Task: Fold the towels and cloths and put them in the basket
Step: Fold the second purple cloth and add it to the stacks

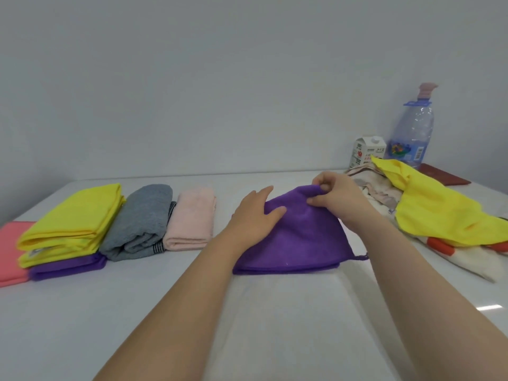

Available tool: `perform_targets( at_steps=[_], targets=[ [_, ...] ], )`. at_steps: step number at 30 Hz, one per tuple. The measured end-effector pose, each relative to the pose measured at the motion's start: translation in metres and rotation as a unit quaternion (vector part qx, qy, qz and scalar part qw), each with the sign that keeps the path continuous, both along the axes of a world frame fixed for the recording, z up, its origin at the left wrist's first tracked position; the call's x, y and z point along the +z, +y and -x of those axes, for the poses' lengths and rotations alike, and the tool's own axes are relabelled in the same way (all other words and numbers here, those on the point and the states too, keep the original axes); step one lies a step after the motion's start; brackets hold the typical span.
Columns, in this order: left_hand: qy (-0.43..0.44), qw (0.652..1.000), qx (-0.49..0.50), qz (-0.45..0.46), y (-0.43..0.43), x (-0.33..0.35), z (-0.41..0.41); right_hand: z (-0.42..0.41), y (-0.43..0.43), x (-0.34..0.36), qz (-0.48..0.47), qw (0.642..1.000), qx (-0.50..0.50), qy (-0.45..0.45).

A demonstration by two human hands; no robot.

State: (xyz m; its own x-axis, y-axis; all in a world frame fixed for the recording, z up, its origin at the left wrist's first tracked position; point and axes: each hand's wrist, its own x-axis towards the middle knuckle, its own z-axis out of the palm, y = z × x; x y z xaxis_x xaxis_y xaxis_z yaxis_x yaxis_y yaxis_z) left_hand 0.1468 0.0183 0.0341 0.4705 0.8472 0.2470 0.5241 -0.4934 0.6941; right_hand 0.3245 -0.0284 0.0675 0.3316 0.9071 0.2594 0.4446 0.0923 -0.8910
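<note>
Left hand (254, 215) spread flat, palm down, pressing the left part of a purple cloth (297, 240). Right hand (336, 200) pinching the far edge of that same cloth between thumb and fingertips, lifted a little off the surface. Purple cloth in the middle of the white table (261, 325), doubled over, near edge showing two layers, a small hanging loop (361, 256) sticking out at its right corner. To the left, a row of folded pieces: a pink towel (191, 222) nearest the left hand, touching a grey towel (140, 221) with a striped border, then a folded yellow cloth (72, 224) stacked on a second purple cloth (67, 266), and a coral cloth (11, 251) at the far left edge. To the right, just beyond the right hand, a loose heap not yet folded: a crumpled yellow cloth (439, 207) lying over a beige towel (373, 185) and a white cloth with orange-red patches (450, 254). Behind the heap, against the wall, a small white carton (367, 152) beside a clear plastic water bottle (412, 130) with a blue handle, and a dark red flat object (445, 176) further right. No basket within the view.
</note>
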Motion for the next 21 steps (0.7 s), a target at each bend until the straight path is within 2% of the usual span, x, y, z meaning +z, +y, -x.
perform_targets(
  at_steps=[1,3,6,10,12,14,16,18,19,21],
  targets=[
    [-0.048,0.999,-0.012,0.009,-0.002,0.010,0.002,0.005,-0.002,0.008,-0.010,1.000,0.020,-0.014],
    [-0.083,0.996,-0.016,0.001,-0.006,0.026,0.007,0.017,-0.007,0.019,-0.023,0.997,0.048,-0.056],
    [-0.097,0.995,-0.020,-0.027,-0.010,0.044,0.015,0.029,-0.014,0.031,-0.036,0.990,0.051,-0.130],
    [-0.098,0.993,-0.044,-0.039,-0.018,0.057,0.020,0.033,-0.020,0.038,-0.044,0.987,0.028,-0.151],
    [-0.094,0.993,-0.024,-0.065,-0.020,0.061,0.020,0.030,-0.023,0.041,-0.006,0.992,0.039,-0.119],
    [-0.091,0.992,0.000,-0.085,-0.020,0.066,0.021,0.021,-0.027,0.042,0.087,0.989,0.076,-0.096],
    [-0.095,0.991,0.015,-0.093,-0.021,0.069,0.022,0.007,-0.030,0.040,0.183,0.966,0.109,-0.148],
    [-0.102,0.990,0.025,-0.093,-0.021,0.072,0.023,-0.005,-0.031,0.035,0.218,0.949,0.107,-0.201],
    [-0.106,0.990,0.032,-0.087,-0.020,0.072,0.024,-0.010,-0.030,0.033,0.214,0.953,0.100,-0.191],
    [-0.122,0.990,0.049,-0.051,-0.018,0.072,0.025,-0.019,-0.027,0.030,0.193,0.973,0.089,-0.085]
  ],
)
